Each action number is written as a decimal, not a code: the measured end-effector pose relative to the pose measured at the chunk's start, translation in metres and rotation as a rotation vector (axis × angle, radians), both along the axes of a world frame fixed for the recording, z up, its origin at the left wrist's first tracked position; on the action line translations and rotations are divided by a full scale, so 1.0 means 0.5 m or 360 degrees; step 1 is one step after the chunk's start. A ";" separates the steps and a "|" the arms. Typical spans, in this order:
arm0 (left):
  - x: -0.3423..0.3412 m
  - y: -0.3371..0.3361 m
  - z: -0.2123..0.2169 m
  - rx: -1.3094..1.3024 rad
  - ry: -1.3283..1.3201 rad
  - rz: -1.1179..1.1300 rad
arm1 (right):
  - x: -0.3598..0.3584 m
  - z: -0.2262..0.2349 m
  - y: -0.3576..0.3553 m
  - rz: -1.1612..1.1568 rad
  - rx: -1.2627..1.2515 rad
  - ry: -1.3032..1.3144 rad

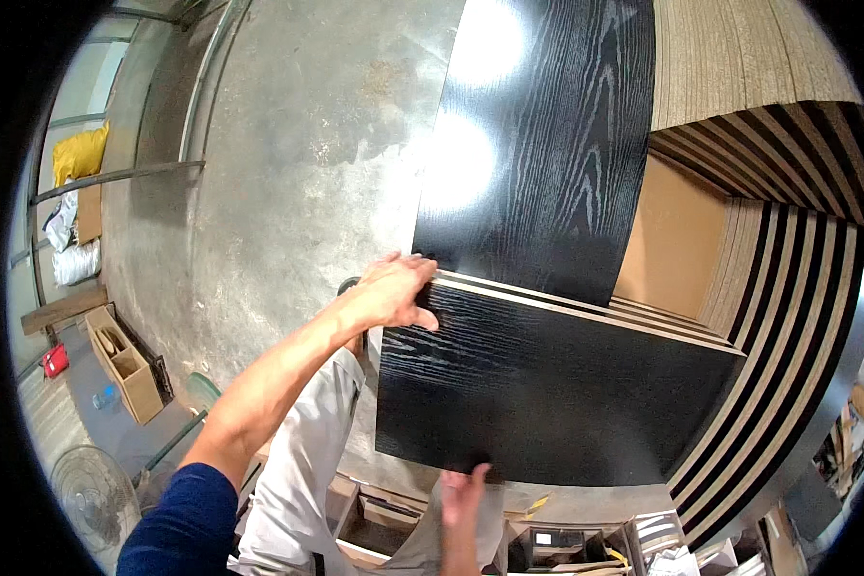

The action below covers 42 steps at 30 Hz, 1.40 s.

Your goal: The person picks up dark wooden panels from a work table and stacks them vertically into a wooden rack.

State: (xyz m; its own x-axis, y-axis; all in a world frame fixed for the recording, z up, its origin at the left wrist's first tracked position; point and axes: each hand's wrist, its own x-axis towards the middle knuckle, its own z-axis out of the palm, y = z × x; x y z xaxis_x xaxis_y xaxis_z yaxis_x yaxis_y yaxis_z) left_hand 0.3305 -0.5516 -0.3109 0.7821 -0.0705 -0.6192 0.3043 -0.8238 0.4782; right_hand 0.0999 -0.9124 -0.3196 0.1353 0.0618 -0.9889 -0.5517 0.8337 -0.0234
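Gripping black panels (557,384), left hand (394,291) above, right hand (463,490) below

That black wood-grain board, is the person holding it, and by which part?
Yes. The left hand grips the black board at its upper left corner; the right hand holds its lower edge.

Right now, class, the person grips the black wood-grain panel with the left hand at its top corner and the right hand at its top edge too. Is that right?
Not quite. The head view shows the right hand under the bottom edge of the black wood-grain panel, not the top. The left hand does grip its top corner.
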 end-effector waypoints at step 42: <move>-0.672 0.161 -0.059 -0.0843 0.0322 0.2751 | -0.015 0.242 0.031 0.1200 -0.0286 0.0020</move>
